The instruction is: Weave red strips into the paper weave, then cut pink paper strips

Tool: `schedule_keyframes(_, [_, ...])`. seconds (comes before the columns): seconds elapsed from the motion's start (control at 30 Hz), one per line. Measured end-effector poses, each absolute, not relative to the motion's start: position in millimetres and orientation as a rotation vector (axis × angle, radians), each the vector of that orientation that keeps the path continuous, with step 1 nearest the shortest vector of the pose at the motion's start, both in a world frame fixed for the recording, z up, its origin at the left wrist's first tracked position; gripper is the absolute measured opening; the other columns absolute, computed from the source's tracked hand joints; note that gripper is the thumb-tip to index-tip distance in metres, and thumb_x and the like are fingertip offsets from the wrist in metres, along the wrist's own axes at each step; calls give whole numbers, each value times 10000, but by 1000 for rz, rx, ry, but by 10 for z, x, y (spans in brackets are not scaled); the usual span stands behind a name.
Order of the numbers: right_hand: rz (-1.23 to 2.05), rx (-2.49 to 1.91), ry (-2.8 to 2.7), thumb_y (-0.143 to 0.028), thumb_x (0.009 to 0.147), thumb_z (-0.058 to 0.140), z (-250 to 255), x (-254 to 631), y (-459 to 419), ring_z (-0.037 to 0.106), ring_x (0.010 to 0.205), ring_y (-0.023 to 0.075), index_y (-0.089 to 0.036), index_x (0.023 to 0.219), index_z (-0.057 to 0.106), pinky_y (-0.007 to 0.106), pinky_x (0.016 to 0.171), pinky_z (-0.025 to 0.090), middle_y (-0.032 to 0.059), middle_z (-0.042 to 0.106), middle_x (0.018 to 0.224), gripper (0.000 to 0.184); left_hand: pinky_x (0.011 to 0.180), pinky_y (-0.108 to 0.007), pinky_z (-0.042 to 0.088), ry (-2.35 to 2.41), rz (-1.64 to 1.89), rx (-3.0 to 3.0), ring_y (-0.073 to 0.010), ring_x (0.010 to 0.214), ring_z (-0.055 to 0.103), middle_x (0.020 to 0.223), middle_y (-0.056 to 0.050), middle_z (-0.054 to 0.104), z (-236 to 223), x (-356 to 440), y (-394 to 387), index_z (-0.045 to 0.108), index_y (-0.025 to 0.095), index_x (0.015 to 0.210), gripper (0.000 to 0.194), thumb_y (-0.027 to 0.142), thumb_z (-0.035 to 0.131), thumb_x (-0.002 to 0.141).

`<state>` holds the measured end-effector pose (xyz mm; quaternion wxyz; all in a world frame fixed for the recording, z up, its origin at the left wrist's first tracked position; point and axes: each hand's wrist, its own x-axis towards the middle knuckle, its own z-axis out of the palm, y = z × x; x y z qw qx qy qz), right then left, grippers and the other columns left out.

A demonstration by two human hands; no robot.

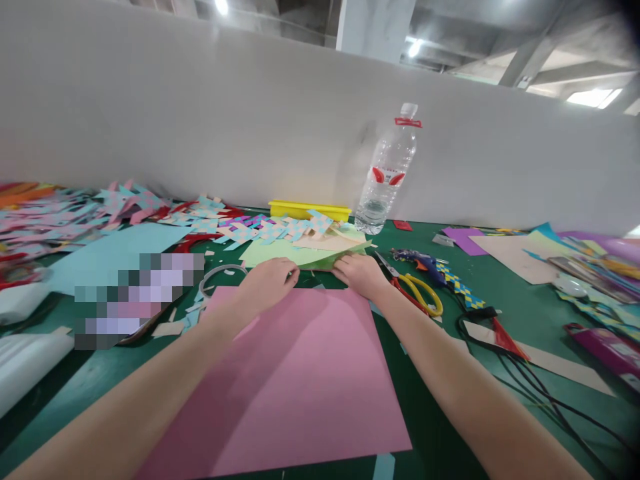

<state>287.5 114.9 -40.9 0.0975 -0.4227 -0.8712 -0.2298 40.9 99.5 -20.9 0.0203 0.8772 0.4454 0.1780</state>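
Note:
A large pink paper sheet (300, 380) lies flat on the green table (430, 407) in front of me. Both hands reach past its far edge. My left hand (270, 280) is curled, its fingers pinching the near edge of a green paper sheet (320, 261). My right hand (361, 275) grips the same green sheet from the right side, fingers closed on it. Pale green and cream sheets (280, 252) lie just beyond.
A clear water bottle (387, 173) and a yellow tray (309, 211) stand by the white wall. Yellow-handled scissors (417, 292), a glue gun (417, 259) and black cables (530, 380) lie right. Woven paper strips (125, 207), a blue sheet (115, 253) and a tape ring (220, 277) lie left.

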Motion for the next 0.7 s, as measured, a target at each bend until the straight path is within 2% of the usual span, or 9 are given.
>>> schedule_keyframes(0.1, [-668, -1298, -2577, -304, 957, 422, -389, 2859, 1146, 593, 907, 200, -152, 902, 642, 283, 707, 365, 92, 692, 874, 273, 754, -339, 494, 1386, 578, 2725, -224, 855, 631, 909, -68, 684, -267, 428, 954, 653, 183, 819, 280, 199, 381, 881])
schedule_keyframes(0.2, [-662, -1332, -2567, -335, 955, 429, -380, 2843, 1131, 604, 895, 203, -149, 923, 638, 285, 705, 370, 96, 696, 888, 281, 884, -363, 478, 1390, 623, 2731, -243, 1053, 593, 1124, -91, 652, -333, 441, 940, 652, 169, 984, 297, 212, 370, 899])
schedule_keyframes(0.33, [-667, -1346, -2560, -351, 952, 438, -393, 2841, 1118, 613, 890, 197, -156, 919, 635, 280, 698, 374, 88, 701, 904, 279, 999, -406, 423, 1378, 729, 2778, -265, 1223, 485, 1319, -143, 530, -411, 442, 965, 570, 109, 1176, 353, 228, 370, 910])
schedule_keyframes(0.43, [-681, -1353, -2544, -362, 954, 431, -418, 2849, 1133, 615, 881, 201, -148, 1000, 627, 286, 682, 375, 90, 700, 919, 294, 1052, -424, 374, 1324, 831, 2811, -271, 1304, 391, 1437, -167, 385, -436, 432, 997, 452, 76, 1293, 417, 226, 377, 912])
schedule_keyframes(0.53, [-693, -1336, -2546, -355, 962, 413, -436, 2851, 1155, 616, 861, 201, -153, 1087, 610, 291, 691, 376, 95, 702, 926, 309, 1078, -405, 345, 1300, 933, 2766, -251, 1334, 345, 1452, -156, 358, -445, 418, 1034, 414, 86, 1313, 418, 204, 373, 914])
schedule_keyframes(0.7, [-710, -1305, -2566, -299, 967, 403, -423, 2834, 1161, 612, 847, 200, -154, 986, 644, 292, 698, 373, 100, 703, 874, 282, 1068, -413, 346, 1322, 969, 2723, -247, 1299, 386, 1390, -137, 432, -478, 388, 1078, 481, 124, 1238, 349, 200, 382, 912])
